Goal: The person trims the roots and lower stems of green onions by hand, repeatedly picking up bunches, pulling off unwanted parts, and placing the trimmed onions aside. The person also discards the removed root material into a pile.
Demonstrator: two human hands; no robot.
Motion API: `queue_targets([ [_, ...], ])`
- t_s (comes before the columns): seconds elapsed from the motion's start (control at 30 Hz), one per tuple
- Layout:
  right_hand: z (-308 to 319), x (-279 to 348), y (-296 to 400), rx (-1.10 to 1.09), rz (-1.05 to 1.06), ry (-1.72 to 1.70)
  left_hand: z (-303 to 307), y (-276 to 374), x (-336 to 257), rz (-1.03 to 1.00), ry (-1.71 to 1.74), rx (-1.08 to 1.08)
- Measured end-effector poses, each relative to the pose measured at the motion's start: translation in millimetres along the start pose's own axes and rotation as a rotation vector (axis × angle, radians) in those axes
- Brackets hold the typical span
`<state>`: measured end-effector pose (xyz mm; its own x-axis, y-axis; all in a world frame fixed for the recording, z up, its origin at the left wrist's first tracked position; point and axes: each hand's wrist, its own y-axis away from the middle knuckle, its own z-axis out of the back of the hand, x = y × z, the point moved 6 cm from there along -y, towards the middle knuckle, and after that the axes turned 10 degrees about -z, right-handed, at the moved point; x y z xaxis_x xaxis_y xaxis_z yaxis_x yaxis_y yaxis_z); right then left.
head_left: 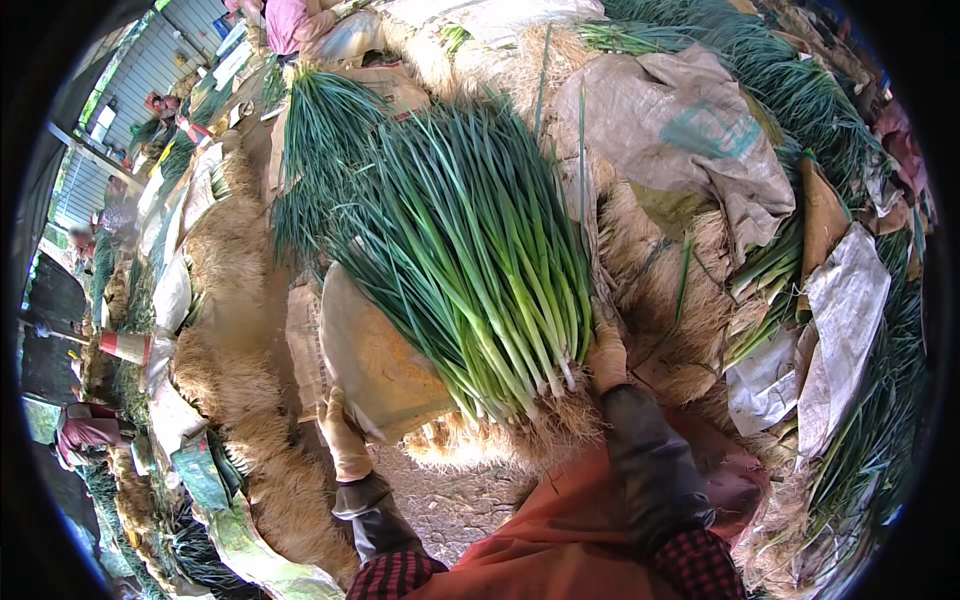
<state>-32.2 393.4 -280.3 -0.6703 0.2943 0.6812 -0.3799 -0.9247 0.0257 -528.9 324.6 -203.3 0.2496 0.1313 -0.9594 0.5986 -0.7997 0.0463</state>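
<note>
A large bunch of green onions (487, 262) lies spread before me, leaves pointing away and pale roots near my lap. At its right edge is my right hand (606, 358) in a tan glove, touching the stalks; its fingers are partly hidden. My left hand (343, 439), gloved too, holds the near left edge of a stained, stiff-looking sheet (375, 352), which reaches under the onions' left side. More root ends (457, 442) show below the sheet and the bunch. Another leafy bunch (326, 142) lies beyond, at the upper left.
A long row of onions with roots outward (240, 300) runs along the left. A woven sack (667, 127) covers bundles at the upper right, and white sheeting (847, 292) lies over others. A person in pink (289, 26) is at the top; other people are far left.
</note>
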Motion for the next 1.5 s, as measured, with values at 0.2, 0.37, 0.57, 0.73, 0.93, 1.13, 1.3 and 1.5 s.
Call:
queue_targets([
  [0.2,14,24,-4,-0.060,0.064,-0.060,-177,41,-95,-0.369,-0.234,0.278],
  [0.37,24,39,-6,0.033,-0.031,-0.424,-232,-1,-48,-0.515,-1.334,0.466],
  [0.57,18,42,11,0.021,-0.058,-0.368,-297,-44,-41,-0.973,-1.541,0.270],
  [0.73,19,28,13,-0.008,-0.083,-0.336,-331,-105,21,-0.880,-1.824,0.356],
  [0.93,3,11,13,0.009,-0.206,-0.252,-338,-159,59,-0.712,-1.984,0.442],
  [1.13,19,11,7,-0.044,-0.214,-0.483,-256,-115,-88,-1.551,-1.150,0.062],
  [1.3,23,-10,-1,-0.042,-0.405,-0.608,-64,-96,-142,-0.735,-1.463,-0.293],
  [1.5,25,-10,-2,-0.057,-0.428,-0.419,169,-35,-132,0.260,-1.822,-0.404],
])
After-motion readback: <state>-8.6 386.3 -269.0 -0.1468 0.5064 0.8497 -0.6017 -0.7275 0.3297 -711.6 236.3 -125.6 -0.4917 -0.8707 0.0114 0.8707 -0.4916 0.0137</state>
